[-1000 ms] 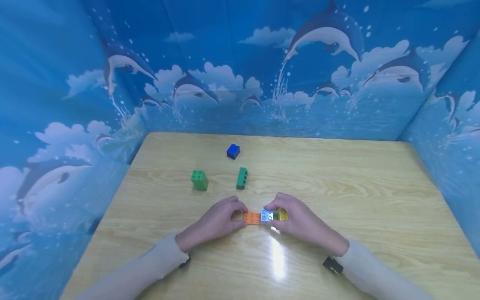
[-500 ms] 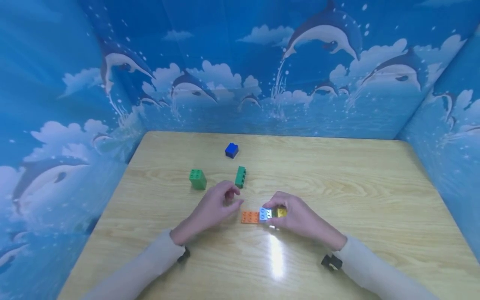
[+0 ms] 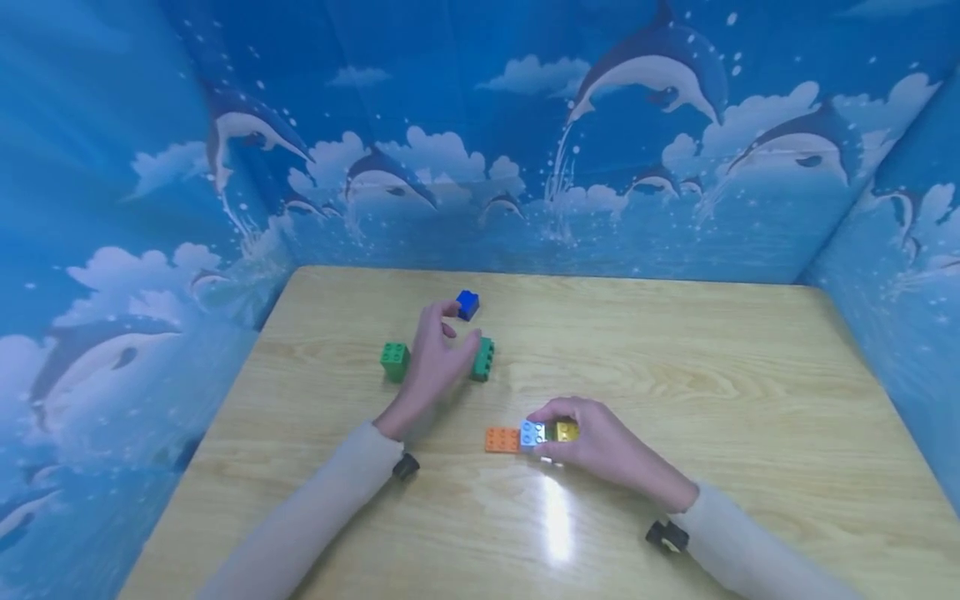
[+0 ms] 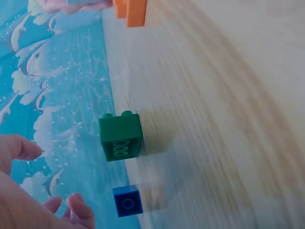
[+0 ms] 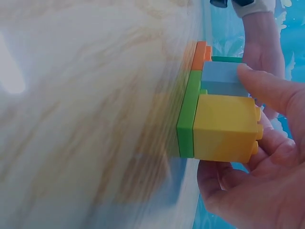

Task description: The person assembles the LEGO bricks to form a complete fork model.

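Note:
My right hand (image 3: 596,442) pinches a light blue toy brick (image 3: 529,434) between thumb and fingers. That brick sits where an orange brick (image 3: 501,440) meets a thin green brick (image 5: 187,119). A yellow brick (image 5: 224,126) stands on the green one, close to the palm. Over the left part of the table my left hand (image 3: 433,358) reaches forward with loosely bent fingers, holding nothing. Near its thumb lies a dark green brick (image 3: 484,360); I cannot tell whether they touch. A dark blue brick (image 3: 468,306) lies by its fingertips, apart from them in the left wrist view.
A taller green block (image 3: 394,360) stands upright left of my left hand, partly hidden by it. The wooden table (image 3: 675,350) meets a blue dolphin-print curtain (image 3: 465,225) at the back, with more curtain at both sides.
My left hand has let go of the orange brick and moved forward and left, towards the dark green and dark blue bricks. My right hand stays on the light blue brick.

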{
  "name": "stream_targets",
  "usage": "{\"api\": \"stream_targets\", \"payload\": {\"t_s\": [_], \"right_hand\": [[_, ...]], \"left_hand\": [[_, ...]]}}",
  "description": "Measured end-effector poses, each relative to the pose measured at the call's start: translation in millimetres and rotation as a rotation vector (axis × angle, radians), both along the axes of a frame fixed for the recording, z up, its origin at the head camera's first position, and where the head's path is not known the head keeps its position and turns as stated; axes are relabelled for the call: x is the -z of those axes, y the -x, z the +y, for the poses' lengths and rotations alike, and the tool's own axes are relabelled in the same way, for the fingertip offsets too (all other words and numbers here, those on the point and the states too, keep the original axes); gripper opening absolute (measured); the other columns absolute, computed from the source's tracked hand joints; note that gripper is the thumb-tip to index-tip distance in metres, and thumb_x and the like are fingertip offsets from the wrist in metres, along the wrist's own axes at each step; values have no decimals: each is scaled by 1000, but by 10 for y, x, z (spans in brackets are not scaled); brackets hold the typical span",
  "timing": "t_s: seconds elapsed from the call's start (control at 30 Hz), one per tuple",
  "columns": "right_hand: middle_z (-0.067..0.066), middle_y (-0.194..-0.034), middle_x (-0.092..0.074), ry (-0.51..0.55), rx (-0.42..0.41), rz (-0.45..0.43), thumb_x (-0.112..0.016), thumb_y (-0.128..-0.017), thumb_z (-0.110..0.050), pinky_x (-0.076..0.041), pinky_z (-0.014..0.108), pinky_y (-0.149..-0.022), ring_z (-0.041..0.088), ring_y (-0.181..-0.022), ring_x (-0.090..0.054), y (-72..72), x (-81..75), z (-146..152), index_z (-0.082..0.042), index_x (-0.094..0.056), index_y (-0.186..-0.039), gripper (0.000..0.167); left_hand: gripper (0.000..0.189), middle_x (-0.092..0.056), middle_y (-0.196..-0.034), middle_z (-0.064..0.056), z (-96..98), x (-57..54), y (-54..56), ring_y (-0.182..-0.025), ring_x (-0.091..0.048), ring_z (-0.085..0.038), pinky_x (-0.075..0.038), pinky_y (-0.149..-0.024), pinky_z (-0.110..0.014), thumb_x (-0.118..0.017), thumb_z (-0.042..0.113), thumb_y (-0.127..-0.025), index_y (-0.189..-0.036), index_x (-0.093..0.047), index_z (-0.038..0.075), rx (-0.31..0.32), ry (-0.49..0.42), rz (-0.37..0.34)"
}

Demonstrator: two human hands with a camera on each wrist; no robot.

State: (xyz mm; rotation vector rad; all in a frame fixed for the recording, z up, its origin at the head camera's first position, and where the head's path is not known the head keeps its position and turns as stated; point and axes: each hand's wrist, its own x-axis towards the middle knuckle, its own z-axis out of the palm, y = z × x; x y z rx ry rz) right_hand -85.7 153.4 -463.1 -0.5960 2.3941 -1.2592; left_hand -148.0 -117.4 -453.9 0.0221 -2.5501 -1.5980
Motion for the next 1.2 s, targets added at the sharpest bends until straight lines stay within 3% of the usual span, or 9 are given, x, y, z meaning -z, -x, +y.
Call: {"api": "stream_targets", "payload": {"t_s": [0.23,0.43,0.67,0.8,0.93,1.2], "right_hand": [[-4,-123,-75,4,8,12,-92,-89,-18,-52,57,-109,27,-122,-67,-15,-6,-9,-16,-80,-124,37],[-7,-122,-75,-22,28,13,-93,-88,-17,-54,53,-108,24,-122,-67,-17,-4,-9,-19,-80,-123,37],[-3,-125,-76,-4,12,11,-93,-88,-18,-53,56,-109,27,-123,-67,-8,-1,-6,-17,-80,-124,38],[-4,-124,-76,0,6,11,-92,-89,-19,-53,55,-108,27,-122,-67,-9,-2,4,-17,-80,-124,37],[-4,-124,-76,11,1,15,-92,-89,-18,-54,55,-108,27,-122,-68,-8,-4,7,-16,-80,-124,38],[-4,-124,-76,14,6,14,-93,-89,-19,-54,55,-107,26,-122,-67,-10,-6,2,-16,-80,-124,37]], "left_hand": [[66,-47,-152,-12,61,61,206,-118,-52,-28,-51,-88,-43,-73,28,-102,-158,-45,8,-86,-37,-67],[74,-41,-159,-15,92,98,366,-110,-56,-26,-54,-89,-43,-67,31,-104,-165,-35,4,-99,-12,-133],[70,-45,-155,-24,107,219,557,-136,-53,-39,-48,-115,-50,-69,27,-102,-160,-41,0,-159,62,-153],[66,-47,-150,-25,110,259,659,-136,-53,-40,-49,-113,-51,-69,26,-104,-159,-43,1,-170,50,-194],[64,-47,-148,-24,113,233,747,-135,-54,-41,-51,-110,-54,-69,27,-104,-158,-45,2,-192,16,-260],[60,-48,-146,-23,104,207,827,-131,-55,-42,-52,-108,-55,-72,27,-102,-152,-50,4,-201,33,-316]]}}
